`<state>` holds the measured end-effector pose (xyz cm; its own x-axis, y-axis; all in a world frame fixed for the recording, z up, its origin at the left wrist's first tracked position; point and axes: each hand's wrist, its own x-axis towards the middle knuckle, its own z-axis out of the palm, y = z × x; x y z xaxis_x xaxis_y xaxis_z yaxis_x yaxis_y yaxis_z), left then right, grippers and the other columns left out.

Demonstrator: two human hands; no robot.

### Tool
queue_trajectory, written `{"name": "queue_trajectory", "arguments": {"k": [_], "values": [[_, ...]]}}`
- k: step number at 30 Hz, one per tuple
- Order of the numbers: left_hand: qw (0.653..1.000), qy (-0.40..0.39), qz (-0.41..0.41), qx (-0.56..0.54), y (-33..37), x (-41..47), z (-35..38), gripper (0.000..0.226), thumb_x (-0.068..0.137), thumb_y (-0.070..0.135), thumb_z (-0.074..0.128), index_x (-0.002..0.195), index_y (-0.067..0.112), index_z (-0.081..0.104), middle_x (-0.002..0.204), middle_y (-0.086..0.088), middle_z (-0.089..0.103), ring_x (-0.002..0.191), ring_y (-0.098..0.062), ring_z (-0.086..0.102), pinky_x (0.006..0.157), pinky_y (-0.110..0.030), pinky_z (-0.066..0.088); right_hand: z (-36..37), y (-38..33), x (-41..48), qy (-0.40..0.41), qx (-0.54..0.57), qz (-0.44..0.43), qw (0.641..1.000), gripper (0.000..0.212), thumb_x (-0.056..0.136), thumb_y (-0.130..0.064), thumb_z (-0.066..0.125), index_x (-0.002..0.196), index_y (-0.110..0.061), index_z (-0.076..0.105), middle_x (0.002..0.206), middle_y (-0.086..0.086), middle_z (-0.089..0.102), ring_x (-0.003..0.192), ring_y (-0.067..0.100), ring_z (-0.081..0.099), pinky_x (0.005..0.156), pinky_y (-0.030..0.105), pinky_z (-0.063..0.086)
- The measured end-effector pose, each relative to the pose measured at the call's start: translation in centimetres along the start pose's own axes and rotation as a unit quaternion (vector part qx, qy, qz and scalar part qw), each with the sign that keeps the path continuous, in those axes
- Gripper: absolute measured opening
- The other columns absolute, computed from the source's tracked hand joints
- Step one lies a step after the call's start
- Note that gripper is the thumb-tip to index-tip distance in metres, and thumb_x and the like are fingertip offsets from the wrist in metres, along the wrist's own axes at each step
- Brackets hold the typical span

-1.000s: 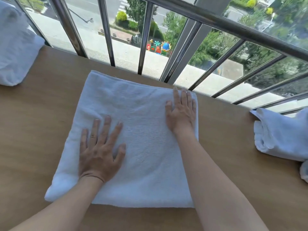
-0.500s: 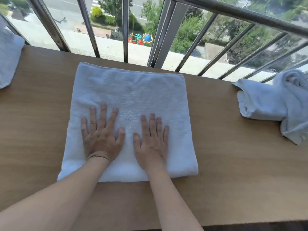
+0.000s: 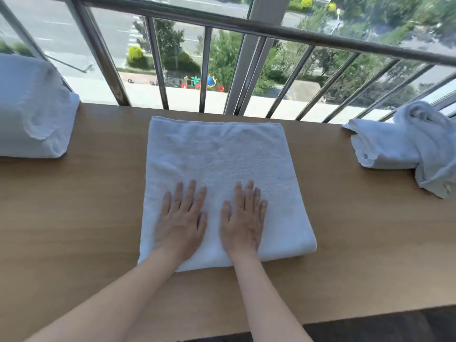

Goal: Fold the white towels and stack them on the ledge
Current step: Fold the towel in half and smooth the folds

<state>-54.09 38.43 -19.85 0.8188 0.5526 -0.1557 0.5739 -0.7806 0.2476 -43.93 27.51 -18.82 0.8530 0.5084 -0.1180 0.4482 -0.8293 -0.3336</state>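
While both palms lie flat and open on the near half of the folded towel (image 3: 217, 174), left hand (image 3: 181, 222) beside right hand (image 3: 244, 220) and neither gripping, the cloth sits square in the middle of the wooden ledge (image 3: 370, 230), close to the railing (image 3: 246, 28). It looks soft, light and limp, likely to sag and slip open if lifted by one corner. Better to pinch both side edges through all layers, or slide hands underneath.

Terry-cloth towel (image 3: 217, 154), matt wooden ledge (image 3: 370, 230)
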Motion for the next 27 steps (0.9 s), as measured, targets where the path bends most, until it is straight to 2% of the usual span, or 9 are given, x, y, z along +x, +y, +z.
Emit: {"name": "queue_trajectory", "arguments": {"k": [4, 7, 9, 14, 19, 27], "values": [[0.998, -0.012, 0.059, 0.025, -1.6, -0.2, -0.5, 0.059, 0.101, 0.046, 0.004, 0.158, 0.028, 0.001, 0.166, 0.002, -0.006, 0.152, -0.024, -0.015, 0.123, -0.044, -0.011, 2.6, -4.1, -1.6, -0.010, 0.017, 0.043, 0.999, 0.061, 0.102, -0.043, 0.011, 0.160, -0.027, 0.004, 0.166, -0.003, -0.011, 0.150, 0.018, -0.025, 0.121, 0.047, -0.014], [0.993, -0.021, 0.111, 0.042, -2.7, 1.2, -1.1, 0.058, 0.102, 0.049, 0.007, 0.157, 0.030, 0.009, 0.166, 0.004, 0.003, 0.153, -0.027, -0.004, 0.124, -0.049, 0.001, 2.9, -4.1, -1.3, -0.002, -0.014, 0.038, 0.999, 0.065, 0.099, -0.048, 0.014, 0.160, -0.026, 0.005, 0.166, -0.001, -0.009, 0.151, 0.022, -0.020, 0.122, 0.052, -0.009], [0.992, -0.025, 0.122, 0.036, -3.3, 2.5, -1.4, 0.059, 0.102, 0.051, 0.007, 0.158, 0.034, 0.009, 0.166, 0.008, 0.000, 0.153, -0.023, -0.007, 0.124, -0.050, 0.000, 3.0, -4.3, -1.3, 0.004, -0.027, 0.037, 0.999, 0.066, 0.099, -0.050, 0.020, 0.160, -0.027, 0.007, 0.167, 0.000, -0.005, 0.152, 0.024, -0.016, 0.122, 0.054, -0.005], [0.995, -0.008, 0.094, 0.034, -4.8, 7.4, -2.5, 0.061, 0.099, 0.050, 0.007, 0.158, 0.038, 0.002, 0.166, 0.010, -0.005, 0.152, -0.018, -0.013, 0.123, -0.046, -0.006, 3.2, -4.1, -1.3, 0.014, -0.048, 0.023, 0.998, 0.065, 0.097, -0.053, 0.029, 0.158, -0.036, 0.015, 0.167, 0.000, 0.002, 0.153, 0.029, -0.008, 0.121, 0.059, 0.004], [0.997, 0.005, 0.078, 0.019, -6.1, 12.6, -3.1, 0.064, 0.098, 0.055, 0.012, 0.159, 0.037, 0.000, 0.167, 0.008, -0.007, 0.153, -0.016, -0.013, 0.124, -0.041, -0.007, 3.6, -4.2, -1.1, 0.036, -0.053, 0.014, 0.998, 0.070, 0.093, -0.056, 0.037, 0.158, -0.033, 0.022, 0.167, 0.003, 0.008, 0.154, 0.032, 0.000, 0.120, 0.061, 0.009], [0.999, 0.017, 0.030, 0.007, -6.3, 17.2, -3.9, 0.068, 0.096, 0.056, 0.015, 0.159, 0.034, 0.006, 0.168, 0.001, -0.001, 0.154, -0.017, -0.007, 0.124, -0.040, -0.006, 4.2, -3.8, -1.0, 0.060, -0.066, -0.001, 0.996, 0.080, 0.089, -0.058, 0.044, 0.159, -0.030, 0.019, 0.168, 0.004, 0.006, 0.153, 0.034, 0.001, 0.119, 0.063, 0.010]]}}
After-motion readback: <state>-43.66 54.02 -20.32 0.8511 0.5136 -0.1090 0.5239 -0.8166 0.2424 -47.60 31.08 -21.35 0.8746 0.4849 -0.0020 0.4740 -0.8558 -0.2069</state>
